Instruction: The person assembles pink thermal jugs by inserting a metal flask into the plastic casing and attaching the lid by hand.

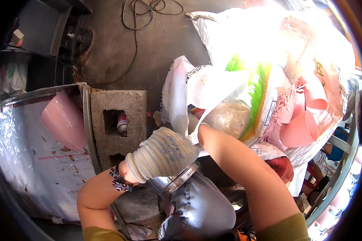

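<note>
My left hand (165,152), in a striped knit glove, is closed at the near edge of a white plastic bag (217,88) and appears to grip it; its fingertips are hidden. Bare and bent inward, my right forearm (241,164) reaches to the bag's opening. The bag hides most of my right hand, so its fingers do not show. Inside the opening lies a clear plastic-wrapped bundle (227,118). Below the glove, a shiny metal cylinder (177,182) with a thick rim leans tilted against my grey-clad leg (203,205).
A concrete block (138,106) holds a small spray can (122,123) in its hollow. To its left, a plastic-lined bin (32,176) contains a pink plastic piece (64,120). Pink cups (299,130) lie on large woven sacks (330,124) at right. A cable (136,48) loops across the floor.
</note>
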Motion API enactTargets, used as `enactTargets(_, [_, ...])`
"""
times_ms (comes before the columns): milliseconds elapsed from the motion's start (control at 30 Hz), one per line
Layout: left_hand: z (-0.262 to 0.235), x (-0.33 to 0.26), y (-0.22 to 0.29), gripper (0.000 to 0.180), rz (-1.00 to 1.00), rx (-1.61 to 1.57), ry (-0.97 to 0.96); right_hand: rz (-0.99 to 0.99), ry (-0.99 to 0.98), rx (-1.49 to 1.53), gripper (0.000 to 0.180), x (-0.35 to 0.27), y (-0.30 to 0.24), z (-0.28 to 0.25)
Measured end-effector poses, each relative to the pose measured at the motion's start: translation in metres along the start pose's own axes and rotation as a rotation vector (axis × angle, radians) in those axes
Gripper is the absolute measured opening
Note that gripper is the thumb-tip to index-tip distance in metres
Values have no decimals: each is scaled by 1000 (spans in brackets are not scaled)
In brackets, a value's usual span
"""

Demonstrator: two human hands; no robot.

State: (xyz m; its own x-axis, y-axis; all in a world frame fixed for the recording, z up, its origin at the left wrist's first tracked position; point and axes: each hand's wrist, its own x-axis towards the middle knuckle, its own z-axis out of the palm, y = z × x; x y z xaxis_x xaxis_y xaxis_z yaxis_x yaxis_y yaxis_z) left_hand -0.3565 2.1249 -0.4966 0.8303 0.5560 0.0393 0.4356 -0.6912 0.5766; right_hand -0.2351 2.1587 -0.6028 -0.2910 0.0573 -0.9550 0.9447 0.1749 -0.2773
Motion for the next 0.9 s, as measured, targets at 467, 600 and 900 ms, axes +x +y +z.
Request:
enactTargets(467, [-22, -7, -11, 15, -169, -139, -45, -402, 952, 127, 39, -112, 58, 12])
enactTargets(600, [-53, -29, 4, 24, -302, -276, 210, -197, 658, 1167, 65, -258, 48, 38])
enactTargets(900, [-93, -11, 106, 16, -493, -1032, 844, -274, 1414, 1464, 57, -430, 91, 176])
